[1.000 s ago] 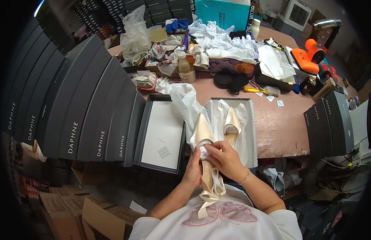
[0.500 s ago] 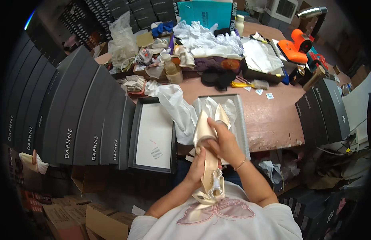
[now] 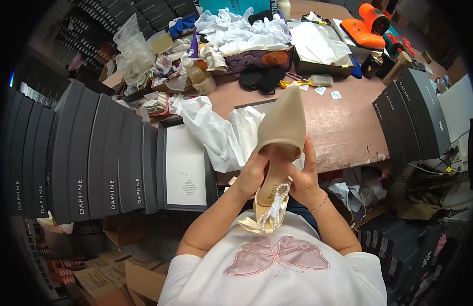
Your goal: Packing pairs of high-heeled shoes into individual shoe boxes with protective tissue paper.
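Both hands hold up a beige pointed-toe shoe point(image 3: 283, 120), its toe tilted up and away from me and its heel end near my chest. My left hand point(image 3: 252, 176) grips the left side by the opening. On the other side, my right hand point(image 3: 303, 176) has its thumb at the opening and its fingers along the edge. A pearl-trimmed strap point(image 3: 277, 204) and a pale ribbon hang at the heel end. Behind the shoe, an open box with white tissue paper point(image 3: 250, 125) is partly hidden.
Left of the tissue lies a dark box lid point(image 3: 212, 176) with a white lining. Dark shoe boxes point(image 3: 96, 158) stand in a row at left, others point(image 3: 412, 120) at right. Farther back are scissors point(image 3: 292, 76), a brush point(image 3: 320, 80), black round pads point(image 3: 254, 79), a bottle point(image 3: 195, 76) and an orange device point(image 3: 366, 30).
The shoe has been raised and turned, its toe now larger in view. My right hand has shifted from the upper of the shoe down to its right side. The head view has shifted slightly.
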A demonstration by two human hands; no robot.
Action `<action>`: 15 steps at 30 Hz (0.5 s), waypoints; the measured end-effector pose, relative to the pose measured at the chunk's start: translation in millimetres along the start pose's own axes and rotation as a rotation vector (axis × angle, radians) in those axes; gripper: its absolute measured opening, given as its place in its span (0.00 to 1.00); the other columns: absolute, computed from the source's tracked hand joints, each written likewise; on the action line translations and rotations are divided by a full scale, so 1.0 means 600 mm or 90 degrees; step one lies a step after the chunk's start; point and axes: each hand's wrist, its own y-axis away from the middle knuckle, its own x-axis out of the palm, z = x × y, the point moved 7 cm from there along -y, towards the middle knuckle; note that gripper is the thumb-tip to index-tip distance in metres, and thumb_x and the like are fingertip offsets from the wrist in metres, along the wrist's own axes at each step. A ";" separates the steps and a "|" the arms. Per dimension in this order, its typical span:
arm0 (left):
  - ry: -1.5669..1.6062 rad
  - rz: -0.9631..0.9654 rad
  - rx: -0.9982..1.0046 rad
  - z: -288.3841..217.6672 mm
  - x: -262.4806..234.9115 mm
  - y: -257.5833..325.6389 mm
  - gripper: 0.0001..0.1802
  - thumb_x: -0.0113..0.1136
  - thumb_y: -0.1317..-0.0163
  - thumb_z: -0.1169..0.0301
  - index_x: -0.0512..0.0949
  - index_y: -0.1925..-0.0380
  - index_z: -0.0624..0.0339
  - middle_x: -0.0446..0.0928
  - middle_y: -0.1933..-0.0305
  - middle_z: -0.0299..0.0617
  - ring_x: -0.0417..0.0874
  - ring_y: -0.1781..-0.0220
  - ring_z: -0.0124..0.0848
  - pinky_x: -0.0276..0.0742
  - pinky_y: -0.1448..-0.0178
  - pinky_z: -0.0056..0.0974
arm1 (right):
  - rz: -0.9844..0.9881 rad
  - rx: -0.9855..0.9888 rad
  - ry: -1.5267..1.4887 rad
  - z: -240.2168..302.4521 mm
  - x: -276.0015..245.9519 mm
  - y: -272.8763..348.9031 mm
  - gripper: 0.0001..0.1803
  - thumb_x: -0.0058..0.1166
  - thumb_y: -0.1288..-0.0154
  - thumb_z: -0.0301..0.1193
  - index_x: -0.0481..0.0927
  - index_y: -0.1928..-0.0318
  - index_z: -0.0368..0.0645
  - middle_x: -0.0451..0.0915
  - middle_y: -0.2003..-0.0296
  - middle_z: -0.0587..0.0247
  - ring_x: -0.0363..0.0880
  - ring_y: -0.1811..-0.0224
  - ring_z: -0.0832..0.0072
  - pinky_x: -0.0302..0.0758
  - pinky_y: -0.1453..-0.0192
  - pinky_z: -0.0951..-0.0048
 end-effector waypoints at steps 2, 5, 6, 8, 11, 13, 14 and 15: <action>-0.026 -0.044 -0.017 0.013 -0.003 -0.004 0.29 0.41 0.27 0.55 0.57 0.33 0.63 0.70 0.39 0.48 0.77 0.42 0.37 0.71 0.37 0.39 | -0.036 0.006 -0.031 -0.012 -0.002 0.006 0.24 0.68 0.59 0.22 0.83 0.55 0.48 0.50 0.29 0.43 0.56 0.30 0.44 0.61 0.30 0.51; -0.443 0.073 0.044 -0.014 -0.019 -0.018 0.30 0.50 0.29 0.61 0.58 0.33 0.64 0.73 0.42 0.50 0.75 0.40 0.37 0.69 0.37 0.38 | -0.032 0.057 -0.058 -0.066 -0.039 0.025 0.23 0.66 0.54 0.20 0.83 0.53 0.46 0.52 0.30 0.45 0.61 0.33 0.48 0.67 0.34 0.56; -0.614 0.054 -0.037 -0.039 -0.032 -0.026 0.25 0.53 0.33 0.72 0.65 0.36 0.62 0.74 0.43 0.46 0.71 0.35 0.36 0.68 0.35 0.39 | -0.078 0.120 -0.105 -0.107 -0.064 0.038 0.23 0.64 0.52 0.18 0.82 0.52 0.45 0.53 0.30 0.47 0.65 0.35 0.52 0.70 0.37 0.59; -0.835 0.075 -0.128 -0.046 -0.085 -0.032 0.22 0.54 0.41 0.79 0.73 0.44 0.62 0.77 0.48 0.45 0.72 0.37 0.39 0.68 0.36 0.41 | -0.198 0.268 -0.276 -0.181 -0.104 0.059 0.23 0.61 0.47 0.15 0.81 0.49 0.43 0.54 0.30 0.49 0.72 0.40 0.58 0.77 0.43 0.65; -1.052 0.236 -0.118 0.026 -0.105 -0.026 0.19 0.56 0.46 0.78 0.76 0.51 0.61 0.75 0.45 0.45 0.71 0.39 0.44 0.68 0.35 0.45 | -0.132 0.239 -0.043 -0.234 -0.118 0.078 0.23 0.59 0.44 0.14 0.80 0.47 0.41 0.54 0.30 0.51 0.74 0.41 0.62 0.79 0.44 0.68; -1.189 0.358 -0.021 0.078 -0.096 -0.031 0.20 0.56 0.46 0.76 0.75 0.51 0.59 0.73 0.42 0.43 0.69 0.37 0.43 0.66 0.35 0.49 | -0.044 0.332 0.009 -0.261 -0.106 0.097 0.22 0.58 0.42 0.16 0.79 0.46 0.40 0.54 0.30 0.51 0.72 0.39 0.62 0.76 0.42 0.69; -1.256 0.421 0.030 0.103 -0.095 -0.031 0.20 0.56 0.46 0.75 0.75 0.50 0.58 0.72 0.41 0.42 0.68 0.36 0.42 0.66 0.35 0.50 | 0.005 0.370 0.004 -0.317 -0.079 0.146 0.23 0.61 0.43 0.21 0.78 0.44 0.39 0.55 0.31 0.53 0.71 0.39 0.64 0.72 0.40 0.72; -1.281 0.420 0.050 0.125 -0.110 -0.031 0.20 0.55 0.44 0.73 0.72 0.49 0.56 0.68 0.38 0.41 0.64 0.33 0.43 0.62 0.34 0.54 | -0.015 0.540 -0.175 -0.345 -0.052 0.177 0.21 0.58 0.40 0.21 0.79 0.45 0.42 0.55 0.30 0.52 0.67 0.36 0.64 0.68 0.36 0.73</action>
